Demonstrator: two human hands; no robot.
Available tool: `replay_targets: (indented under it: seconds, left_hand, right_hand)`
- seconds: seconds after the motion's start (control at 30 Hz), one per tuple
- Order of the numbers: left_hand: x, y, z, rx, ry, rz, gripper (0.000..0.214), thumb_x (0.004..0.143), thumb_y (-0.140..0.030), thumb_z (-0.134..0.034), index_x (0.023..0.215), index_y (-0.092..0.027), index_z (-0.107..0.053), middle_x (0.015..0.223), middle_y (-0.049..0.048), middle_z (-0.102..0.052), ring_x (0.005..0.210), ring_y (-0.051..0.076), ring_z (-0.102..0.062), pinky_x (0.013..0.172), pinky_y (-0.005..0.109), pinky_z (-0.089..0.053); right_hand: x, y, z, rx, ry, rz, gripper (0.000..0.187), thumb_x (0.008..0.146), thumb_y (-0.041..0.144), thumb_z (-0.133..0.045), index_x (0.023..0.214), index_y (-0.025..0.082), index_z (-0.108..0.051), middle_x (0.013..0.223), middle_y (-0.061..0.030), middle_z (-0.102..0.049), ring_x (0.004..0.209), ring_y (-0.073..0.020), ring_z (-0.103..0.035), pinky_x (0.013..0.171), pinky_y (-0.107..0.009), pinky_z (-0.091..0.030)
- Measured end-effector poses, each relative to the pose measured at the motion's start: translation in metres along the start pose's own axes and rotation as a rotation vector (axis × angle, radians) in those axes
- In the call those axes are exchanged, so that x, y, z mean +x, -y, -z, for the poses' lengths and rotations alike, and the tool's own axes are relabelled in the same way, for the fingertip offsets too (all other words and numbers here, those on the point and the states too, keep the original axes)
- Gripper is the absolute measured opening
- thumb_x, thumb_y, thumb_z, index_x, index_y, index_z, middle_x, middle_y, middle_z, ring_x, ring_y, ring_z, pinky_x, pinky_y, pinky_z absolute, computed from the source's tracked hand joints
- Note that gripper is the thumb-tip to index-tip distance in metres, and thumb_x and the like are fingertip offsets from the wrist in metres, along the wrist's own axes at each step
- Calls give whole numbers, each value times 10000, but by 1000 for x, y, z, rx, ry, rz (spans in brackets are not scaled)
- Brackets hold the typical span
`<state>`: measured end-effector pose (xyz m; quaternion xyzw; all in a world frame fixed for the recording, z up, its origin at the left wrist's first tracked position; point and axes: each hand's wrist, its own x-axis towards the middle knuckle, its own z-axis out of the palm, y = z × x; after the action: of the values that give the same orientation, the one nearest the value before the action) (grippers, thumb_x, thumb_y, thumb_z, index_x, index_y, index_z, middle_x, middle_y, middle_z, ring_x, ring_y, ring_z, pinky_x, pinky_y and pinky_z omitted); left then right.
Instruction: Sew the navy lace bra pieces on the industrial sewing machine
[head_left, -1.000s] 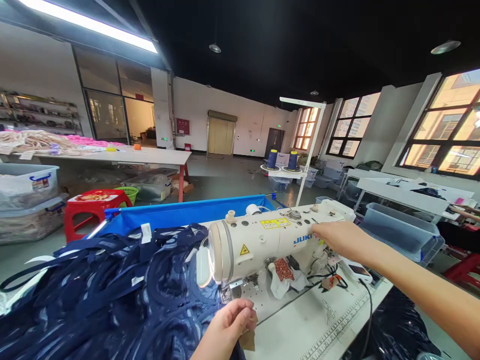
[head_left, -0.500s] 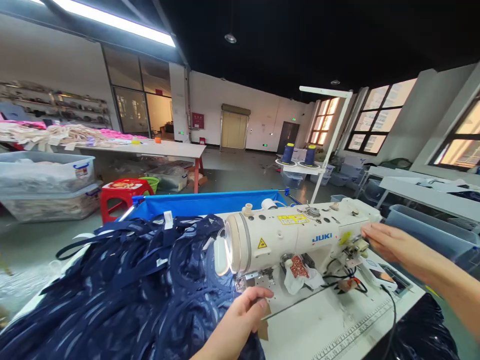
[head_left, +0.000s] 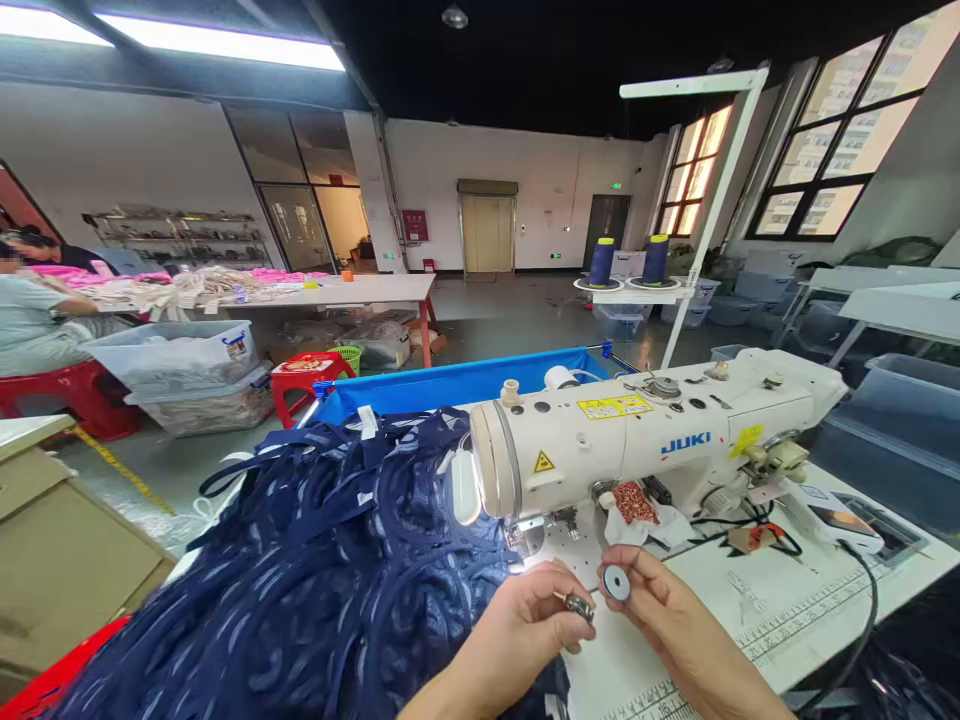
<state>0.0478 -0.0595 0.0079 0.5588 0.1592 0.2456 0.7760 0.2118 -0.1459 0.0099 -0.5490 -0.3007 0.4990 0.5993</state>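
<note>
My left hand (head_left: 525, 625) pinches a small dark metal bobbin case (head_left: 580, 608) between thumb and fingers. Beside it, my right hand (head_left: 664, 610) grips a round bobbin (head_left: 616, 583) by its edge, its pale face with a centre hole turned towards me. The bobbin and its case are close together but apart. Both hands are in front of the white JUKI sewing machine (head_left: 600, 450), over its table (head_left: 637, 660). A large heap of navy bras (head_left: 315, 570) lies left of my left hand and reaches the needle area.
Copper-coloured bits (head_left: 635, 503) rest on white cloth under the machine arm. To the right are orange-handled snips (head_left: 769, 538) and a control panel (head_left: 840, 520). Two navy thread cones (head_left: 601, 263) stand behind. A blue fabric bin (head_left: 450, 378) borders the far side. A person (head_left: 37, 315) sits far left.
My right hand has come from the machine's right end to the front, now with the bobbin. My left hand has shifted right, and the bobbin case now shows in it. The view has turned left.
</note>
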Motion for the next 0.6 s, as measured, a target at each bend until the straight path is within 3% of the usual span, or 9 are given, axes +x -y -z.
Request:
replay_targets:
  seconds: [0.1,0.23,0.47,0.6]
  left_hand:
    - [0,1,-4,-48,-19,38,269,703,-341,-777,841,-126,-691,941,63,-544,816,189,-613,637,264,-511]
    - [2,7,-3,-67,-79,86,307,703,-356,-779,869,-117,-678,842,41,-560,767,162,-616,648,254,-521]
    - [2,11,0,29,-125,44,290,763,-354,-723,909,-109,-672,819,53,-586,754,158,-594,638,272,-533]
    - [2,9,1,88,-137,-31,259,785,-331,-701,942,-126,-676,919,69,-590,694,124,-577,605,251,-504]
  right_hand:
    - [1,-7,-18,154,6,-32,355,705,445,-703,980,239,-614,837,-2,-602,689,-141,-529,715,-290,-483]
    - [5,-18,-34,254,-18,-42,378,684,415,-718,997,225,-624,919,-38,-622,813,-186,-571,735,-303,-483]
    - [7,-29,-21,323,112,-49,400,797,409,-691,1164,273,-607,1178,-30,-593,1089,-190,-536,978,-317,-421]
    - [10,-30,-12,306,72,-82,382,804,411,-696,1142,245,-629,1138,-33,-609,1073,-158,-550,953,-257,-447]
